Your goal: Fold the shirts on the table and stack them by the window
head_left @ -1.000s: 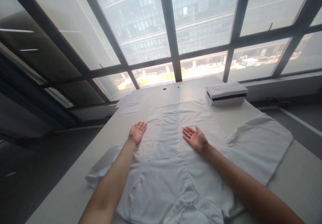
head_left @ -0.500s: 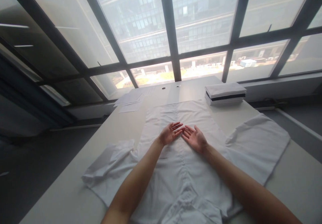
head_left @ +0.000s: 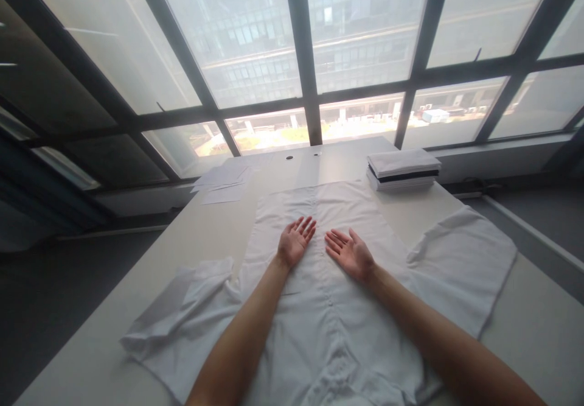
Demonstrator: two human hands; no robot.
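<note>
A white short-sleeved button-up shirt [head_left: 301,321] lies spread out on the white table, front side up, with its button strip running down the middle. Its collar end is rumpled at the bottom of the view, and both sleeves stretch out to the sides. My left hand [head_left: 295,240] is over the shirt just left of the button strip, palm up and fingers spread, holding nothing. Right of the strip, my right hand [head_left: 350,252] is also palm up with fingers stretched out and nothing in it. Whether either hand's back touches the cloth I cannot tell.
A stack of folded cloth, white with one dark layer [head_left: 404,170], stands at the table's back right. Sheets of paper [head_left: 223,184] lie at the back left. The table [head_left: 214,226] reaches to large windows with dark frames [head_left: 312,114].
My hands have moved apart; the fingertips nearly met before, and now a gap shows over the button strip. The camera view has shifted slightly. The shirt lies much the same.
</note>
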